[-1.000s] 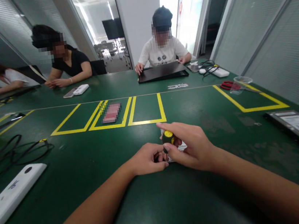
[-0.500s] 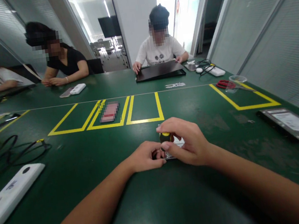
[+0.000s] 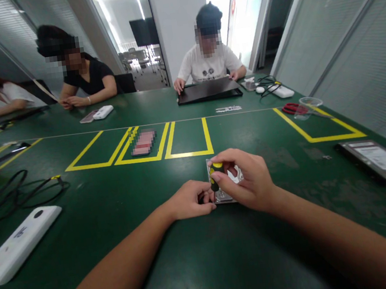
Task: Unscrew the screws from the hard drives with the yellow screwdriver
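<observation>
In front of me lies a small silver hard drive [image 3: 225,196], partly covered by my hands. My right hand [image 3: 250,179] is closed around the black and yellow handle of a short screwdriver [image 3: 214,182], which stands roughly upright over the drive's left side. The screwdriver's tip is hidden. At the drive's left edge, my left hand [image 3: 191,199] has its fingers curled in and grips that edge.
Far right lies a larger labelled drive [image 3: 382,160]; behind it are red-handled scissors [image 3: 291,109] and a clear plastic cup [image 3: 310,103]. At left are a white power bank [image 3: 21,245] and black cables [image 3: 21,190]. Across the table, a person handles a black panel [image 3: 209,90].
My right hand and the screwdriver have shifted slightly right, and the handle leans differently. More of the drive's silver surface shows. The whole view has moved a little.
</observation>
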A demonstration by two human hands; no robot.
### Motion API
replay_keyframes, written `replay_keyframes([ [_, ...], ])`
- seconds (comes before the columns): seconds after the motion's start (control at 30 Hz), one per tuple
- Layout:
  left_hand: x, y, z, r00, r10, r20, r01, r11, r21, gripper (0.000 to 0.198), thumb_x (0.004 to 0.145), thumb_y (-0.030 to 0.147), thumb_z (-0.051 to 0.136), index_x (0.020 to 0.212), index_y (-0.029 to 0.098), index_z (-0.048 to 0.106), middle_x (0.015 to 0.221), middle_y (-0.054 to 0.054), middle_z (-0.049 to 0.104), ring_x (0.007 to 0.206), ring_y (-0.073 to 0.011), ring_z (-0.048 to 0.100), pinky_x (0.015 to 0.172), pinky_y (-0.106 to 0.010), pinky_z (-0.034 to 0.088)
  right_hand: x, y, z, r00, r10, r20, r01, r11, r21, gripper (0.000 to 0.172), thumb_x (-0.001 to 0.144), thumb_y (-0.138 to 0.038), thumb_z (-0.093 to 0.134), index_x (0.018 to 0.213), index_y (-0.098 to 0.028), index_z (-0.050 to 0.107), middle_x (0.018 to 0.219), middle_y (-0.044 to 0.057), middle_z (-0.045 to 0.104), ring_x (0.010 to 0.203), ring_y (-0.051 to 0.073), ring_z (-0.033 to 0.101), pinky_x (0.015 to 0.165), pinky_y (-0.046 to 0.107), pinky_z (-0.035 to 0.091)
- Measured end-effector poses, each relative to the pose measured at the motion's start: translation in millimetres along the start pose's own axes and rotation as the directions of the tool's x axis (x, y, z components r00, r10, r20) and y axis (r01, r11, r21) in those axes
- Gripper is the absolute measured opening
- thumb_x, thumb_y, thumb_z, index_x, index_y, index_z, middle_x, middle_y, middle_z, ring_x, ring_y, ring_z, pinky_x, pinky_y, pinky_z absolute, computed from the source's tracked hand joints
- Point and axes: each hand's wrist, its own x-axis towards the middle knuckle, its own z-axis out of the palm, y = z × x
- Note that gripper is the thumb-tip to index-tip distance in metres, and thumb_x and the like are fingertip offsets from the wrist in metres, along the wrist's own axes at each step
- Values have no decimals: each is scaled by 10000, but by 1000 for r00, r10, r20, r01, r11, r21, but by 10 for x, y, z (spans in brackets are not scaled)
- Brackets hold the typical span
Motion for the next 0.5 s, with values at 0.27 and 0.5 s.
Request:
replay_keyframes([
  [0.27,-3,4,2,1000,15,-11,-14,1000,14,85,779,188,675,748,148,607,673,35,578,620,-96,526,577,-214,383,7,25,5,999,-30,-15,32,995,96,250,849,-241,735,1075,-173,651,942,56,620,825,145,577,670,278,478],
  [0.5,-2,26,-10,1000,29,-11,-29,999,46,71,778,179,684,775,143,623,706,26,615,627,-94,533,588,-210,405,17,-11,-11,1000,-16,-19,17,998,56,223,862,-211,710,1069,-159,642,830,8,624,712,105,543,677,268,466],
])
